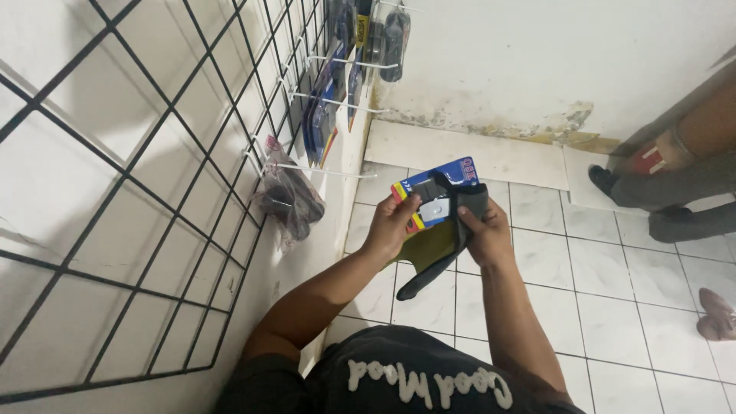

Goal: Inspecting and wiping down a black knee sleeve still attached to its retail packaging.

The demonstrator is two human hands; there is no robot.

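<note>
- Two hands meet at the centre of your view: your left hand pinches the blue carded package by its left edge, thumb across the front.
- Your right hand closes round a dark cloth, pressed to the card's right side.
- Keep the card flat and steady; wipe with light strokes, I'd judge.
- At ten o'clock, more packages hang on the wire grid pegs.

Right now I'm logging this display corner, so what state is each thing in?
Blister pack: off the rack, held in both hands.
Dark cloth: draped under the pack, hanging loose.
Left hand: gripping the pack.
Right hand: gripping pack and cloth.
Plastic bag: hanging from a hook.
Packaged goods: hanging on hooks.
</note>
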